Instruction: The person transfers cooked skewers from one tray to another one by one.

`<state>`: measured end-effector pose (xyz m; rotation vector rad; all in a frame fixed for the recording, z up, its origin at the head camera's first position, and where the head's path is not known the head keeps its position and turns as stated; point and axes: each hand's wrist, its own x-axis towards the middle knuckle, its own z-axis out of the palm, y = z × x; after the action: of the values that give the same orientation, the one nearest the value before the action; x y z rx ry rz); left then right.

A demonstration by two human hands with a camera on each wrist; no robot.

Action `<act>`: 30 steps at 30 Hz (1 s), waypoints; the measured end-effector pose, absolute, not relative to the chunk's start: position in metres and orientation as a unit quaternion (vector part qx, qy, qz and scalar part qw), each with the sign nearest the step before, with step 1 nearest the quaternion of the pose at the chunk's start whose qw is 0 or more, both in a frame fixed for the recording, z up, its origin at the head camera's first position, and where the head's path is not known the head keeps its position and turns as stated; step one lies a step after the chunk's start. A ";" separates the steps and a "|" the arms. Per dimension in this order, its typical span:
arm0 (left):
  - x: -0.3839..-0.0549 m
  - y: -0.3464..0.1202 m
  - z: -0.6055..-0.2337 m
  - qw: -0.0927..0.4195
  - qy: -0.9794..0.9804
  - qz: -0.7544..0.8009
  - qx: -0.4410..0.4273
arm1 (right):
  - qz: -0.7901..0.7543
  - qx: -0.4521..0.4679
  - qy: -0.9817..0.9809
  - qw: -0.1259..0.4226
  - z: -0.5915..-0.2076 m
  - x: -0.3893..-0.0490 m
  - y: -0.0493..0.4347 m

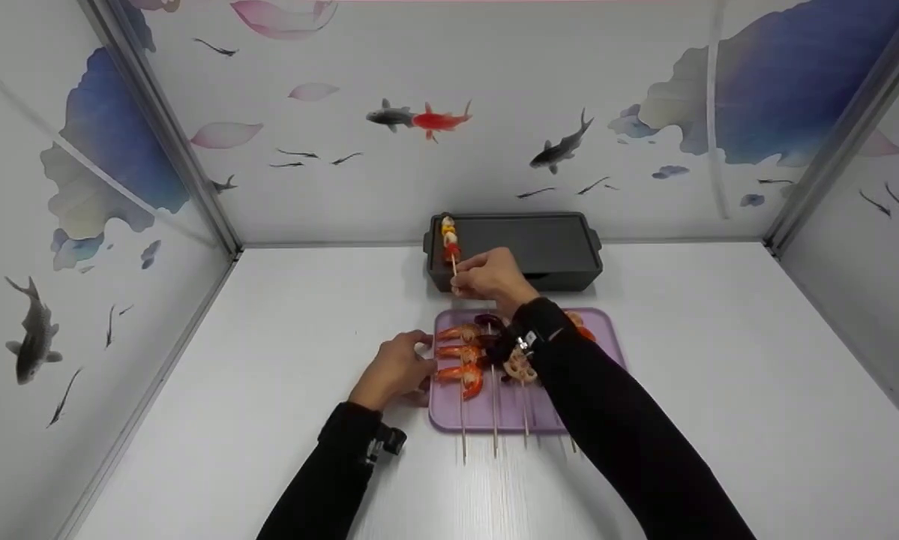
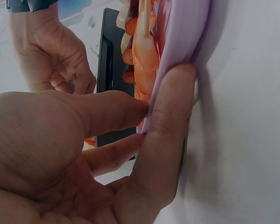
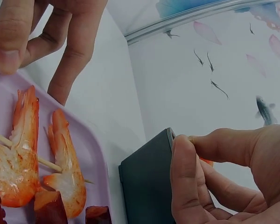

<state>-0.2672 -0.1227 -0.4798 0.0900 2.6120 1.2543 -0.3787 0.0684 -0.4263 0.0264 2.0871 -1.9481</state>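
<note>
My right hand (image 1: 494, 279) pinches the bare wooden end of a skewer (image 1: 450, 238) threaded with red, white and yellow pieces. The skewer's food overlaps the left end of a dark rectangular grill plate (image 1: 531, 240). My left hand (image 1: 397, 367) is at the left edge of a purple tray (image 1: 479, 416). In the left wrist view, its thumb and fingers pinch the tray's rim (image 2: 186, 32). On the tray lie a shrimp skewer (image 1: 470, 379), a skewer with dark red chunks (image 1: 488, 321) and one with lotus root slices (image 1: 519, 367). The right forearm hides part of the tray.
The grill plate stands at the back of the white table (image 1: 307, 300), against a panel (image 1: 494, 67) printed with fish and petals. Side panels rise at left and right. Several stick ends stick out over the tray's near edge.
</note>
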 end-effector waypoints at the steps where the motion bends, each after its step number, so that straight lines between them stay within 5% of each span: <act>1: -0.267 -0.123 -0.480 0.121 0.894 0.431 0.031 | -0.676 0.006 0.723 0.143 -0.427 -0.378 0.070; 30: -0.266 -0.122 -0.479 0.120 0.896 0.426 0.034 | -0.632 -0.067 0.763 0.116 -0.413 -0.351 0.125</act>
<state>-0.2656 -0.1219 -0.4787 0.0991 2.6195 1.2446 -0.3513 0.1253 -0.4125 -0.1957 2.2359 -1.8516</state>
